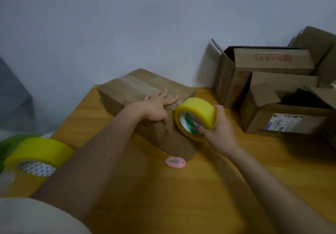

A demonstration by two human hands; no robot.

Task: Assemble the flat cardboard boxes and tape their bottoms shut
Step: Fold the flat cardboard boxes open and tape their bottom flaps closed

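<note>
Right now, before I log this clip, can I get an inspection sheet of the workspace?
Surface: yellow wooden table.
Job's things: box bottom up, clear tape along its seam; tape roll at its near edge.
Clutter: spare tape roll at left; pink cutter; open boxes at right.
Grippers: left hand flat on the box; right hand grips the tape roll.
Cables: nothing seen.
Surroundings: plain grey wall behind; blurred green object at far left.
</note>
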